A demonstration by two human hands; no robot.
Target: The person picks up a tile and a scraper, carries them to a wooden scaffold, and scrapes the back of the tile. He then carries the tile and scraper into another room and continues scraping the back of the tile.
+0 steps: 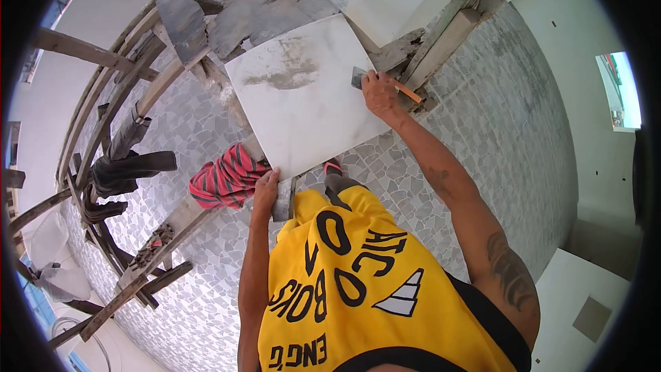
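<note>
A large white square tile (310,114) lies in front of me, with a smeared grey-brown patch on its upper left part. My right hand (382,98) is closed around a putty knife; its dark blade (358,78) rests at the tile's right side and its orange handle (409,92) sticks out behind. At the tile's near left corner, my left hand (266,191) grips the edge, thumb on top and fingers partly hidden. Close beside that hand is a flat grey piece (284,200) whose kind I cannot make out. A red-and-black striped cloth (231,178) lies just left of it.
Grey broken slabs (268,10) lie on wooden beams beyond the tile. A timber post (451,27) leans at upper right. Dark garments (131,169) hang on a wooden frame at left. The floor (502,124) has a stone pattern. Another pale panel (578,303) is at lower right.
</note>
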